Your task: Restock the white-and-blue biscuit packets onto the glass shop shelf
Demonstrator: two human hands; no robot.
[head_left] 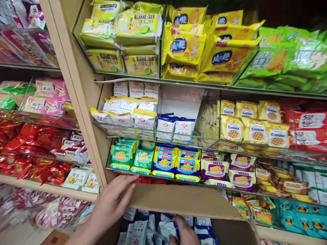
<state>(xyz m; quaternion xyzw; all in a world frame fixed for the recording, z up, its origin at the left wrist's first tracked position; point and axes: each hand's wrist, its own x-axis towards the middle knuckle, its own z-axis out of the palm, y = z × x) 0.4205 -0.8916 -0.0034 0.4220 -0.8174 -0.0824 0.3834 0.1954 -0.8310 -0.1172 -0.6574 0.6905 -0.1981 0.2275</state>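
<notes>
My left hand [116, 199] is at the left end of the raised flap of a cardboard box [184, 200], its fingers stretched out and holding nothing I can see. Inside the box lie many small white-and-blue snack packets [136, 233]. My right hand [185, 233] reaches into the box at the bottom of the view, with its fingers closed round a white-and-blue packet [167, 228]; part of this hand is cut off by the frame. Similar white-and-blue packets [176, 127] stand on the middle shelf, with a bare back panel behind them.
Glass-fronted shelves hold yellow packs [184, 46], lemon biscuit packs [139, 25], cookie bags [258, 131] and purple packs [214, 169]. White-and-yellow packets [122, 117] fill the bin left of the white-and-blue ones. A wooden upright [76, 95] divides the shelving. Wrapped goods [61, 211] lie at lower left.
</notes>
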